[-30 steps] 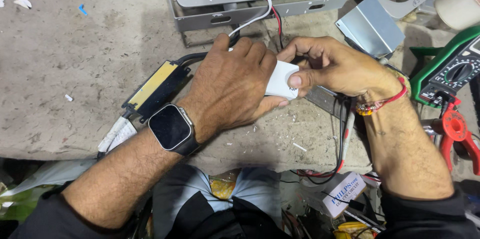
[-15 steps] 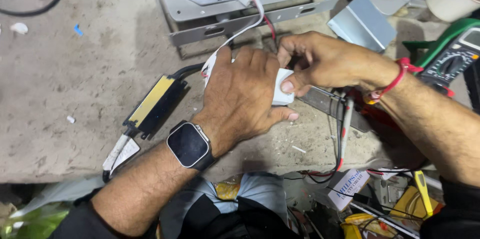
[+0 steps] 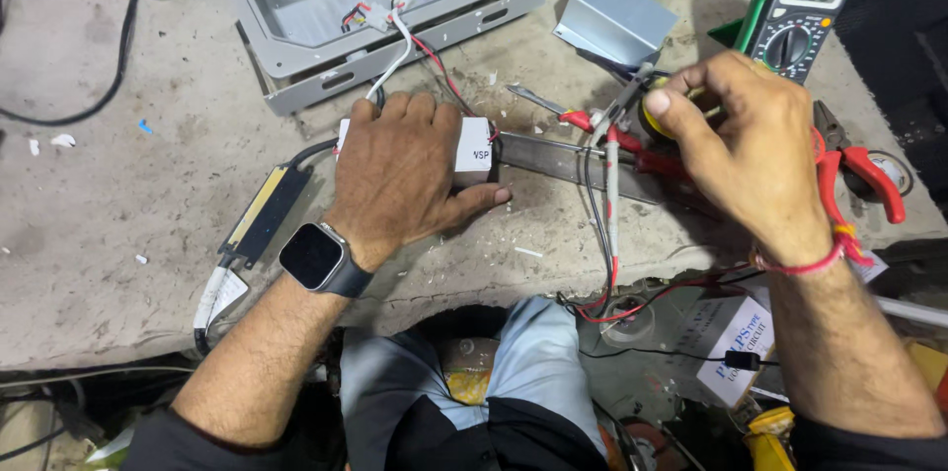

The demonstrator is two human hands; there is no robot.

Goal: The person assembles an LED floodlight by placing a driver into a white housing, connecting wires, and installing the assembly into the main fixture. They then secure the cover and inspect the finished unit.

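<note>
Right hand (image 3: 760,150) has left the white block (image 3: 473,150) and now pinches the probes (image 3: 612,150); left hand (image 3: 405,175) presses the block flat. Probes could slip, shorting wires (image 3: 415,41).

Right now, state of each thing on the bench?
Left hand: palm down, pressing the white box.
Right hand: pinching the red probe.
Multimeter: display lit, propped up.
Grey housing: open, wires trailing out.
Red pliers: lying on the bench, handles apart.
Smartwatch: screen dark.
</note>
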